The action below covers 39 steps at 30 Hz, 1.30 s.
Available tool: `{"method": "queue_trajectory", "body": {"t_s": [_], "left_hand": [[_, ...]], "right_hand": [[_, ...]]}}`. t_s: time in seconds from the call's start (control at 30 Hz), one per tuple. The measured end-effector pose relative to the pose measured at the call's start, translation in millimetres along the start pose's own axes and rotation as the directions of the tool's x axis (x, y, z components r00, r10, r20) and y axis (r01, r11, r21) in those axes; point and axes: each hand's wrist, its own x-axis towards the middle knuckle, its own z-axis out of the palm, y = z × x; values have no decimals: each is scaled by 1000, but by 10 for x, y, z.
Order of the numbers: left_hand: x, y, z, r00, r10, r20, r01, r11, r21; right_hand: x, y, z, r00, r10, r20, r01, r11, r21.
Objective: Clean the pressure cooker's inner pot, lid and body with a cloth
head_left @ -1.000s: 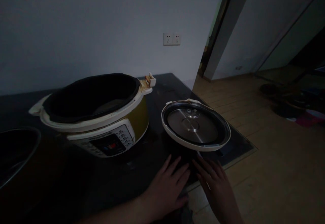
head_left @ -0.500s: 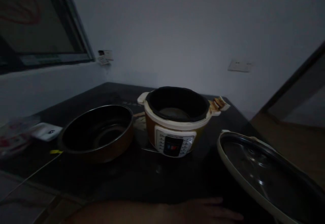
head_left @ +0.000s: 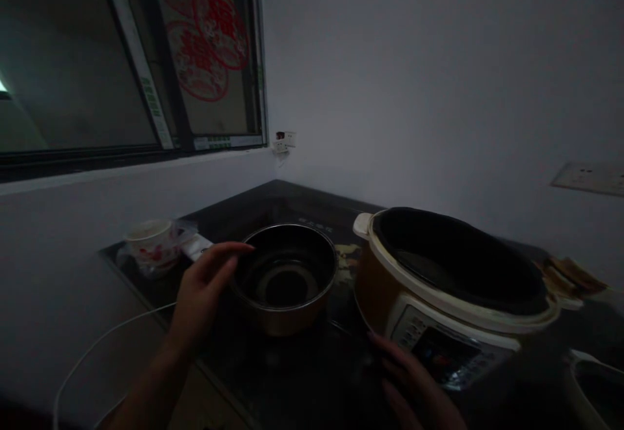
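A round inner pot (head_left: 292, 316), dark inside with a brownish outer wall, stands on the dark tabletop. My left hand (head_left: 207, 280) is at its left rim, thumb and index finger apart, fingertips over the edge; no firm grip shows. To the pot's right is an electric pressure cooker (head_left: 380, 274), brown with a white rim and a front control panel, its top uncovered. My right hand (head_left: 414, 378) is low in front of the cooker, fingers apart and holding nothing visible. Part of the cooker's lid (head_left: 585, 384) shows at the lower right edge.
Paper bowls (head_left: 151, 248) in a clear plastic bag sit at the table's left edge, beside a white object (head_left: 195, 247). A white cord (head_left: 107, 336) hangs off that side. Walls and a window (head_left: 209, 60) border the table; sockets (head_left: 284, 141) are in the corner.
My view has swung left and closer, so everything appears further right. My left hand has come to the inner pot's rim. An arm that lay across the bottom is gone from there.
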Motion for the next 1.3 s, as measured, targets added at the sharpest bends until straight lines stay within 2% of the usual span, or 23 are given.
{"method": "queue_trajectory", "body": {"t_s": [0.03, 0.07, 0.13, 0.2, 0.27, 0.33, 0.5, 0.63, 0.77, 0.87, 0.97, 1.17, 1.3], "left_hand": [[93, -154, -43, 995, -15, -97, 13, 1000, -22], [169, -306, -67, 986, -54, -159, 41, 996, -81], [260, -583, -58, 941, -235, -244, 139, 924, -355], [284, -793, 14, 926, -323, -197, 213, 875, -435], [274, -911, 115, 917, -371, -145, 258, 831, -493], [261, -938, 205, 926, -369, -81, 272, 799, -536], [245, -838, 233, 935, -353, 44, 309, 745, -591], [213, -803, 200, 923, -377, 79, 346, 722, -599], [184, -762, 236, 921, -384, 68, 345, 720, -603], [184, -631, 253, 926, -375, 50, 325, 722, -610], [198, -368, 227, 945, -326, -13, 247, 741, -624], [271, 426, 153, 962, -222, -162, 80, 790, -608], [396, 934, 225, 984, -78, -159, -41, 771, -635]], "right_hand": [[174, -48, 90, 998, 59, -6, -58, 992, 113], [353, -75, 188, 993, 103, -61, -88, 973, 215], [710, -84, 399, 966, 229, -118, -174, 918, 357], [1039, -74, 607, 923, 353, -154, -254, 859, 445], [1299, -75, 789, 878, 437, -195, -296, 815, 497], [1468, -83, 925, 857, 463, -225, -283, 790, 544], [1579, -43, 1029, 869, 427, -250, -199, 764, 614], [1570, -8, 1027, 885, 399, -240, -173, 760, 626], [1575, -59, 1058, 887, 415, -203, -173, 705, 687], [1577, -180, 1033, 884, 435, -170, -167, 635, 754], [1573, -398, 927, 915, 359, -185, -83, 615, 784], [1571, -1013, 544, 947, 114, -302, 158, 652, 742], [1600, -1388, 187, 912, -82, -402, 349, 669, 656]]}}
